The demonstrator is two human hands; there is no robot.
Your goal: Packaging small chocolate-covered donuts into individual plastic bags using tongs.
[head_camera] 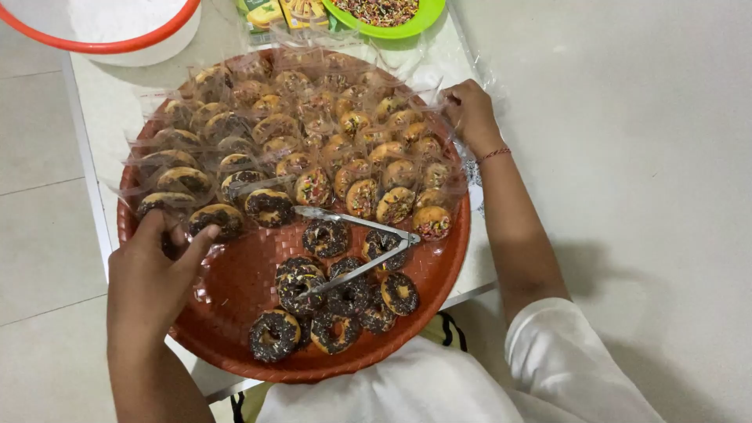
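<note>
A round red woven tray (235,290) holds several small donuts. Those on the far half sit in clear plastic wrappers (298,141). The unwrapped chocolate donuts (337,301) with sprinkles lie bare on the near half. Metal tongs (356,247) rest across the bare donuts, and neither hand touches them. My left hand (149,266) is at the tray's left rim, its fingers pinched on a wrapped chocolate donut (211,219). My right hand (470,113), with a red thread at the wrist, is at the tray's far right rim, its fingers curled on a wrapped donut's clear plastic (439,102).
A green plate of coloured sprinkles (384,12) and some yellow-green packets (282,12) stand beyond the tray. A white bowl with a red rim (117,31) is at the far left. The tray overhangs a narrow white table (94,141), with tiled floor on both sides.
</note>
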